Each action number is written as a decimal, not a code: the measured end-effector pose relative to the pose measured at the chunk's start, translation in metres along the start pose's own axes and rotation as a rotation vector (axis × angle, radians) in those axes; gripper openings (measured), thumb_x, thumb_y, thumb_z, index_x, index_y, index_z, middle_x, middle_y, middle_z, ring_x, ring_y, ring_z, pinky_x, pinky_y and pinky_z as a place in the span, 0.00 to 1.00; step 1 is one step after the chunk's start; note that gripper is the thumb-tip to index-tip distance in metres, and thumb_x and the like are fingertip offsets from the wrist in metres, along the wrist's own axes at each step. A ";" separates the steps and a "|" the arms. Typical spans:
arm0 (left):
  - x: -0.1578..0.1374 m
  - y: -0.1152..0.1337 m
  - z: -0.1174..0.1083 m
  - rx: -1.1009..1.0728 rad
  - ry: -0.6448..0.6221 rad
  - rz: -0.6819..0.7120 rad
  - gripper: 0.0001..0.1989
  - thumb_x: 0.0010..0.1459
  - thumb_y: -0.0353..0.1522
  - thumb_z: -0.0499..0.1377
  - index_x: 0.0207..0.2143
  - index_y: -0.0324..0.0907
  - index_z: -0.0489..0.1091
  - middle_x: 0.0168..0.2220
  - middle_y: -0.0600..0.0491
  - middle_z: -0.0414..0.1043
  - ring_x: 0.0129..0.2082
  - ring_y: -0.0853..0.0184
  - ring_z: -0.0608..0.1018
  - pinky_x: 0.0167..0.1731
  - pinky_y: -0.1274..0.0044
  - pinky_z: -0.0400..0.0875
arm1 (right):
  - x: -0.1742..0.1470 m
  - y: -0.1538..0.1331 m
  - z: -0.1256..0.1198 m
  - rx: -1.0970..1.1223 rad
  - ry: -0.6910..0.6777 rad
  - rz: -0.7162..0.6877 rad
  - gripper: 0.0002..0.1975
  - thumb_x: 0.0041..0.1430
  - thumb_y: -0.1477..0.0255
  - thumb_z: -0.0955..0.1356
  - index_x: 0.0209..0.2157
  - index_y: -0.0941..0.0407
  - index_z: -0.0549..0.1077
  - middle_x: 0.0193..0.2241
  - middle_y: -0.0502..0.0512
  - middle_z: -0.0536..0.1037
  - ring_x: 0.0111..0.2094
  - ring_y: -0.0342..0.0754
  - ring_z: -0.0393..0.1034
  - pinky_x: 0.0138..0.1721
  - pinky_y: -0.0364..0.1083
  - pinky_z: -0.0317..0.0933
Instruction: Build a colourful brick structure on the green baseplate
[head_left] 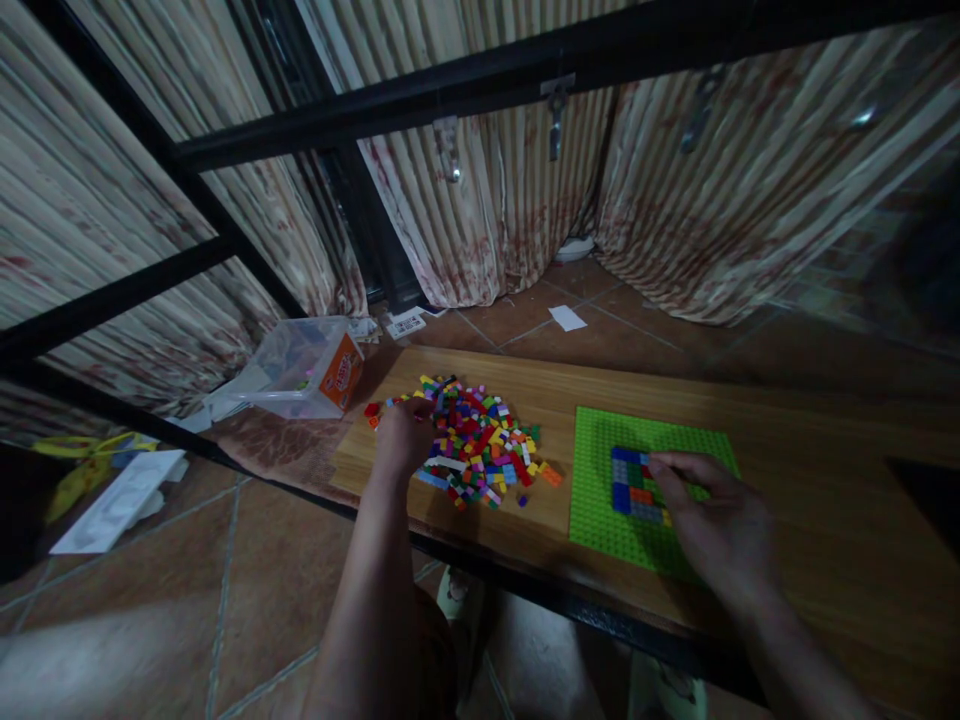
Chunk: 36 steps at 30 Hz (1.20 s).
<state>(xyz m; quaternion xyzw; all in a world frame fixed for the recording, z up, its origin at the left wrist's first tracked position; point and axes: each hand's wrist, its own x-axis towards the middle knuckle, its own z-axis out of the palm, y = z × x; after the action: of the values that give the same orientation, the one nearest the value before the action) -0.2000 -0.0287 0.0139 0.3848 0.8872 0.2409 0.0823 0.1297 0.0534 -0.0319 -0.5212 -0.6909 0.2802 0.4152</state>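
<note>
Many small toy building bricks lie in a loose, mixed-colour brick pile [480, 440] on the wooden board. My left hand [405, 437] reaches into its left side, fingers curled down among the bricks; what they grip, if anything, is hidden. A bright green baseplate [596, 430] lies to the right of the pile. On it sits a flat block of joined bricks [621, 495] in blue, grey, green and orange. My right hand [716, 520] is over the plate, thumb and forefinger pinched at a small red brick [645, 461] on the block's upper edge. The hand covers the block's right part.
A clear plastic box [300, 370] with an orange label stands left of the wooden board [540, 375]. A white foam piece [120, 500] and a yellow bag [67, 470] lie on the tiled floor at left. Striped curtains [480, 220] hang behind dark metal bars [480, 95].
</note>
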 end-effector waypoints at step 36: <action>-0.001 -0.037 -0.026 0.061 -0.006 0.023 0.20 0.48 0.22 0.55 0.44 0.38 0.76 0.42 0.48 0.79 0.42 0.63 0.78 0.41 0.78 0.69 | -0.003 -0.007 0.011 -0.021 -0.057 0.030 0.14 0.55 0.57 0.66 0.32 0.51 0.77 0.35 0.52 0.80 0.38 0.52 0.74 0.43 0.50 0.66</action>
<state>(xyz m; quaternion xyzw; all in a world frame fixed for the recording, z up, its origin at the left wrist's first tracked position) -0.2315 -0.0603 0.0183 0.3980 0.8894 0.2135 0.0704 0.1169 0.0493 -0.0322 -0.5278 -0.6974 0.2940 0.3855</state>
